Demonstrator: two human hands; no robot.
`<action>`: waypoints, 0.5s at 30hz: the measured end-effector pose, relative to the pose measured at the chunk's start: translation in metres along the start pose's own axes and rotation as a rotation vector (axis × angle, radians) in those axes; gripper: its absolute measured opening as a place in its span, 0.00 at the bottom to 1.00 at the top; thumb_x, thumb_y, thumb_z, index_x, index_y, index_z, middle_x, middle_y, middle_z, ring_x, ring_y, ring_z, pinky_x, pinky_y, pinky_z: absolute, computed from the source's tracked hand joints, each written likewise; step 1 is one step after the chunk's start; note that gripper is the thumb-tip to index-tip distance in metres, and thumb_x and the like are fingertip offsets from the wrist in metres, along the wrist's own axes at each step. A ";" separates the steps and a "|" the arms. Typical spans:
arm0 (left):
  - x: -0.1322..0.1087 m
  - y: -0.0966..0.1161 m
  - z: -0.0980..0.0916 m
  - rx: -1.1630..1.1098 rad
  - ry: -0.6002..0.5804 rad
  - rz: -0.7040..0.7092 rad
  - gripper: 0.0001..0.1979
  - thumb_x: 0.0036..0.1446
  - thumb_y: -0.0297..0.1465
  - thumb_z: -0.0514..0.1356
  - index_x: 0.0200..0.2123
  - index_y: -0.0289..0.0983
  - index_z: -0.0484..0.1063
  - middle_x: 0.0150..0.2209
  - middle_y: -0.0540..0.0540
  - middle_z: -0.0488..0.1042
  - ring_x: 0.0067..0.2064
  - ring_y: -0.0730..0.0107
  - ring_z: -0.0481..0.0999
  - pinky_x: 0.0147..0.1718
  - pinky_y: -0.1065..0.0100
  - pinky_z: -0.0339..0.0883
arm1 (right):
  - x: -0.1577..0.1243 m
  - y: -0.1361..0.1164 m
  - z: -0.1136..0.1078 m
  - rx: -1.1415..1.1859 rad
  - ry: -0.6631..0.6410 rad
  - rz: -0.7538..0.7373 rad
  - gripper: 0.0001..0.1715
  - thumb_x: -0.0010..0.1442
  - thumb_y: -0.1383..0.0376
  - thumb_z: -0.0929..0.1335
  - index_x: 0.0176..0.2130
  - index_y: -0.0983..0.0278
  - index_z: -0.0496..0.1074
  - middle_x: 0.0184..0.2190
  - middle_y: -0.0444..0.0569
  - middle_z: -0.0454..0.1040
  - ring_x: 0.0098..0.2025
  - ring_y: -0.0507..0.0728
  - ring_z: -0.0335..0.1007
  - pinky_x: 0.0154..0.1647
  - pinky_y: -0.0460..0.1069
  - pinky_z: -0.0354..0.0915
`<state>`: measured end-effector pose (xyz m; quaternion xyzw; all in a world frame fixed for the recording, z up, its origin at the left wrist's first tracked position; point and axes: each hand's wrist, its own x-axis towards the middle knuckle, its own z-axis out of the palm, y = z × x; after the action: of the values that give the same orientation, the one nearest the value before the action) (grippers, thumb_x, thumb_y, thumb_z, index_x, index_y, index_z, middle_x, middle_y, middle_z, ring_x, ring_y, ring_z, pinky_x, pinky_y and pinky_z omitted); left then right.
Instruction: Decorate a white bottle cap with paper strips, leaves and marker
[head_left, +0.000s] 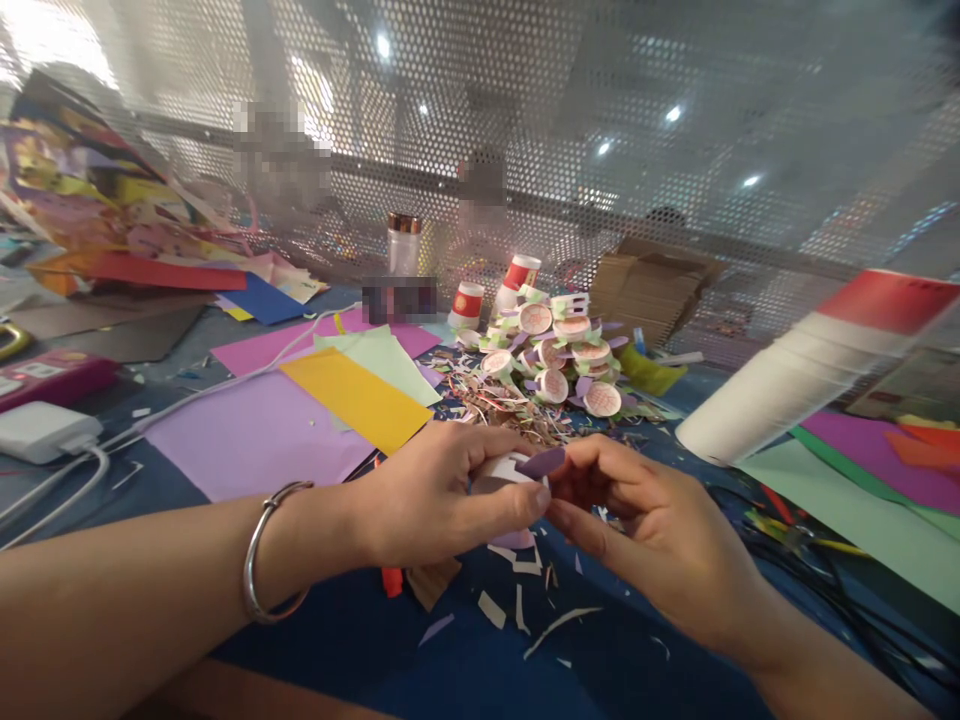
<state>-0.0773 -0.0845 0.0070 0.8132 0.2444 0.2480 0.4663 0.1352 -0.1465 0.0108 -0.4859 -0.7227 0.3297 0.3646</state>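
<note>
My left hand (439, 500) is closed around a small white paper cup piece (499, 474), its thumb along the near side. A purple paper flap (543, 462) sticks out at the right side of that piece. The fingertips of my right hand (664, 530) pinch at this flap; part of it is hidden behind the fingers. Just beyond both hands is a heap of cut cup bottoms (553, 384) with purple and pale green paper bits on them. Paper scraps (517, 610) are strewn on the blue table under my hands.
Lilac paper (262, 430) and a yellow strip (360, 395) lie left. A tall stack of paper cups (787, 375) leans at the right, by black cables (817, 590). Behind stand red-and-white cups (467, 304), cardboard (641, 290) and a perforated metal screen (525, 120).
</note>
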 end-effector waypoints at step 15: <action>-0.002 0.009 0.005 -0.055 0.116 0.071 0.17 0.57 0.33 0.63 0.49 0.34 0.71 0.37 0.47 0.79 0.36 0.69 0.77 0.35 0.70 0.69 | -0.001 -0.004 0.004 -0.054 0.041 -0.038 0.08 0.62 0.60 0.74 0.37 0.60 0.73 0.28 0.40 0.72 0.28 0.49 0.68 0.28 0.42 0.65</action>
<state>-0.0748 -0.0927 0.0121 0.7927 0.2350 0.3176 0.4643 0.1306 -0.1490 0.0116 -0.4885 -0.7326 0.2933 0.3723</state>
